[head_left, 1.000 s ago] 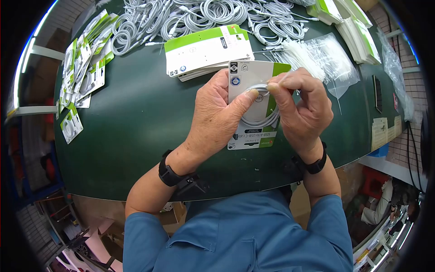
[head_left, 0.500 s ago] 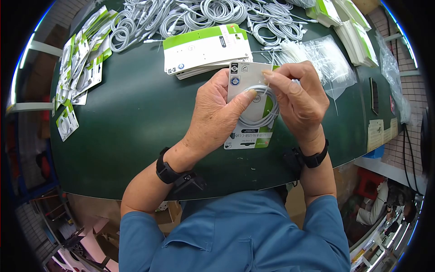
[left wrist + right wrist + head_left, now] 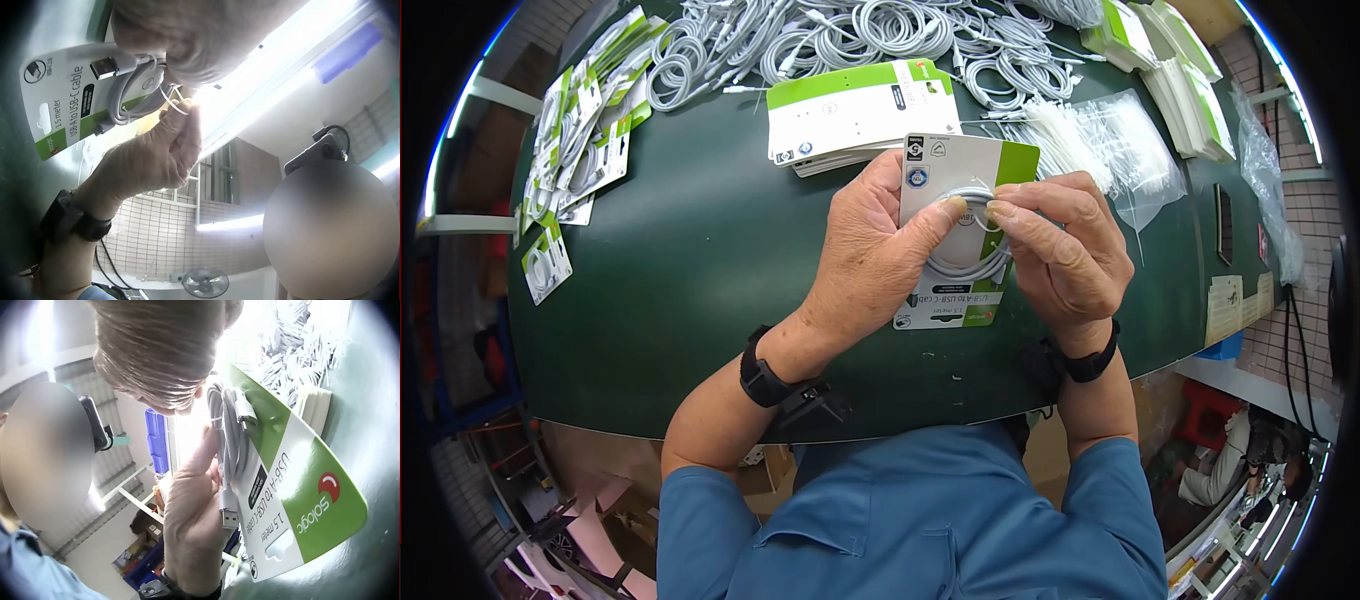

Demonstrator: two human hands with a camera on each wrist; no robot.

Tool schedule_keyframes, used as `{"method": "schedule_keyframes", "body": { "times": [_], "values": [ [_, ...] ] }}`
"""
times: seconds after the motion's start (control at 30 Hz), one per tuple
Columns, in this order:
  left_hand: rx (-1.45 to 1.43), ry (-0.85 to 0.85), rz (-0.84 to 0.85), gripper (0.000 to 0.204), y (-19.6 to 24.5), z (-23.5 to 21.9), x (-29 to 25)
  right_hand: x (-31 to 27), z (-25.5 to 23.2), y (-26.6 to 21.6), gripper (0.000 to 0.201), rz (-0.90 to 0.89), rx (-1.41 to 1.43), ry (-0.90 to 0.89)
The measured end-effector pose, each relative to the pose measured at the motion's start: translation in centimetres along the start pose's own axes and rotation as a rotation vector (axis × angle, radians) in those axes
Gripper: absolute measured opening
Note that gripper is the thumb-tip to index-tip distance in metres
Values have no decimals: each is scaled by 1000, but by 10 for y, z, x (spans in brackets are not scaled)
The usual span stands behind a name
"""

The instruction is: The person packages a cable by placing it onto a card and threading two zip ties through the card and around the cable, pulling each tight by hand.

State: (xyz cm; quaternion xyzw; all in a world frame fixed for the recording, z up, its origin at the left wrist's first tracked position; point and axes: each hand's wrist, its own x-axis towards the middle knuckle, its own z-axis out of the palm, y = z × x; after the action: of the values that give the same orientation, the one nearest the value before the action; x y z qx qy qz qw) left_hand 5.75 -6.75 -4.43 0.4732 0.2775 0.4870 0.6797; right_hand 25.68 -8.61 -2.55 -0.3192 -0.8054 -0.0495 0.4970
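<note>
My left hand [image 3: 865,235] grips a white-and-green packaging card [image 3: 948,155], its thumb pressing on a coiled white USB cable [image 3: 972,270] that lies against the card. Printing on the card reads USB-A to USB-C cable, 1.5 meter. At the coil's upper side, my right hand [image 3: 1075,250] pinches a thin white cable tie [image 3: 170,102], which forms an open loop in the left wrist view. The metal USB-A plug [image 3: 230,519] hangs at the coil's end in the right wrist view. Left fingers behind the card are mostly hidden in the head view.
A stack of flat cards [image 3: 830,112] lies beyond my hands, before a heap of coiled cables [image 3: 900,28]. Carded cables [image 3: 585,140] pile up at the left. Rightward are a bag of cable ties [image 3: 1135,150], more card stacks [image 3: 1190,105] and a phone [image 3: 1224,225].
My right hand rose from the coil, drawing the tie upward, then came back down to the coil's upper side. The left hand has kept its grip on the card and cable.
</note>
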Motion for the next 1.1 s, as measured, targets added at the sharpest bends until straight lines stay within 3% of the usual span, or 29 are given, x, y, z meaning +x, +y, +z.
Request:
{"method": "schedule_keyframes", "body": {
  "times": [0.3,0.4,0.83,1.1],
  "values": [
    [6,-54,-65,42,5,-4,0,0,3,4,46,15,7,0],
    [-19,-9,0,34,3,1,0,0,3,4,46,12,4,-1],
    [56,-6,0,33,4,1,-2,3,3,4,42,23,29,-21],
    [104,-13,-9,32,2,-1,-2,5,8,5,33,164,64,25]
  ]
}}
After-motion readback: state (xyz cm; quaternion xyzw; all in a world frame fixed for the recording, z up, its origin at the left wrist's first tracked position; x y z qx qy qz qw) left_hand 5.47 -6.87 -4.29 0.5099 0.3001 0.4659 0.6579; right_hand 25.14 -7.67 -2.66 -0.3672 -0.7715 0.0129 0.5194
